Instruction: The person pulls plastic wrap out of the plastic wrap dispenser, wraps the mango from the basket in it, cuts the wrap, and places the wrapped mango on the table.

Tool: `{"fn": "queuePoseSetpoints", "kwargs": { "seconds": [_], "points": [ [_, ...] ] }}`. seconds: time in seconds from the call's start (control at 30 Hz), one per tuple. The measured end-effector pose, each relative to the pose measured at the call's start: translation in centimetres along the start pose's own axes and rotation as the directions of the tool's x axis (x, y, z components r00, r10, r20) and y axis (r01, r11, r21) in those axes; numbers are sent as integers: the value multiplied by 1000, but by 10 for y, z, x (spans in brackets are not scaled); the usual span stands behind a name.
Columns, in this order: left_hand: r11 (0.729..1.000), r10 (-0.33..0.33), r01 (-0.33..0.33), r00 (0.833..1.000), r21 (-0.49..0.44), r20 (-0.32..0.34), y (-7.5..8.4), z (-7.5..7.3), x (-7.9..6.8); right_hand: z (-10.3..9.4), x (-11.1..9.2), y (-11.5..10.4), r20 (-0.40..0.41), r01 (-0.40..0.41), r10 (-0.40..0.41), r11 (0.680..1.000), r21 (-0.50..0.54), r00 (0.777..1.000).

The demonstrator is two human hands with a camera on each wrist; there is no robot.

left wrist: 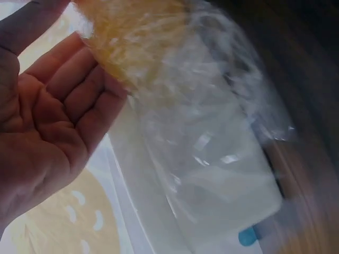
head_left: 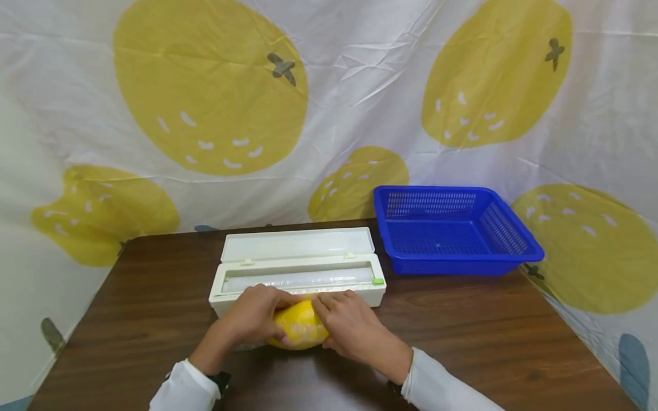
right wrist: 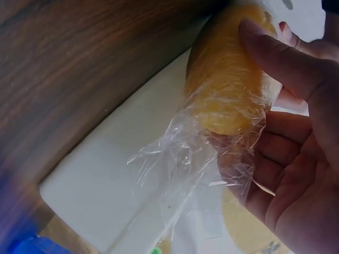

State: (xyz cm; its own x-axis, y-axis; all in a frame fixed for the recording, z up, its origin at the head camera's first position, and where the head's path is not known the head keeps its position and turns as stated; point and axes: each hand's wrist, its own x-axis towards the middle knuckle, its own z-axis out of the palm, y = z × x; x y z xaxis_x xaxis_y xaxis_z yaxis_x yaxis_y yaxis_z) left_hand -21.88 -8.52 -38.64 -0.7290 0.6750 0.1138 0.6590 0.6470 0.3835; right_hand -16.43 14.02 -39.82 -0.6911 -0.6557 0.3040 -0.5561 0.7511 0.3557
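Observation:
A smooth, oblong yellow fruit (head_left: 300, 325) is held between both hands, close in front of the white cling film dispenser (head_left: 298, 245). Clear cling film (right wrist: 185, 143) covers the fruit, and a loose, crinkled end hangs past it in the right wrist view. My left hand (head_left: 254, 314) grips the fruit's left side, thumb toward me. On the other side, my right hand (head_left: 352, 328) holds it, with the thumb pressed on the wrapped skin in the right wrist view. More loose film (left wrist: 212, 132) spreads from the fruit beside the left fingers.
The dispenser's lid is swung back, showing a film roll (head_left: 308, 278) inside and a green slider (head_left: 378, 281) at its right end. A blue plastic basket (head_left: 462, 265) stands at the back right of the brown wooden table (head_left: 462, 337). Behind hangs a fruit-printed cloth (head_left: 354, 103).

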Motion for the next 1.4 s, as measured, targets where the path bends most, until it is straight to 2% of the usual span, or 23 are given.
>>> {"fn": "queuePoseSetpoints", "kwargs": {
  "seconds": [0.17,0.3,0.37,0.47,0.6,0.7,0.87,1.13,1.4],
  "points": [
    [997,-38,37,999,-62,-16,1,-1,-3,-1,1,4,30,3,-6,997,74,1000],
    [999,-7,5,999,-35,-47,11,-3,-10,-4,3,8,72,6,-19,984,175,997],
    [1000,28,-27,997,17,-77,18,-5,-14,-6,5,11,88,0,-20,976,219,996],
    [987,90,-70,988,148,-130,29,-5,-18,-9,9,15,109,-9,-21,965,264,994],
    [948,131,-76,978,308,-162,40,-1,-23,-12,13,18,125,-3,-35,957,292,992],
    [932,135,-66,976,358,-173,43,3,-26,-13,14,19,130,-4,-37,954,300,991],
    [921,138,-51,970,386,-200,43,8,-26,-14,17,19,172,-31,-25,948,315,985],
    [908,154,-52,964,416,-216,40,14,-26,-12,24,20,262,-79,-26,921,381,965],
    [916,119,-17,966,401,-231,39,20,-24,-11,27,21,285,-72,-48,916,395,957]
  ]
}}
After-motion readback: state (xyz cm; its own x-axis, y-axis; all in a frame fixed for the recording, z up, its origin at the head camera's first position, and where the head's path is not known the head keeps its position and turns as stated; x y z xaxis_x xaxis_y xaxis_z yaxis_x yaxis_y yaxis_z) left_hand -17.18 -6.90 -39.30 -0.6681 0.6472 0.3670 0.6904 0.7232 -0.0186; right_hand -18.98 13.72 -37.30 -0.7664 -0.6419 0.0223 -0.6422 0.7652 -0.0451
